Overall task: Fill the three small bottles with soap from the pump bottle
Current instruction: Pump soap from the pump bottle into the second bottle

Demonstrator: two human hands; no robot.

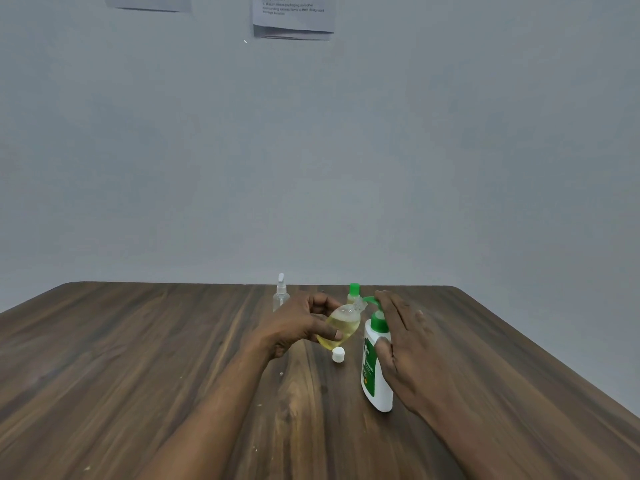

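My left hand (299, 322) holds a small clear bottle (341, 325) tilted, its open neck up against the green spout of the pump bottle. The small bottle holds yellowish soap. The white pump bottle (375, 379) with a green pump head stands on the wooden table (138, 358). My right hand (403, 344) lies over the pump head, with the thumb against the bottle's side. A white cap (338, 355) lies on the table below the held bottle. Behind stand a clear spray bottle (280, 294) and a small bottle with a green cap (354, 293).
A grey wall rises just behind the table's far edge, with sheets of paper (293, 17) pinned high up. The table's right edge runs diagonally close to my right forearm.
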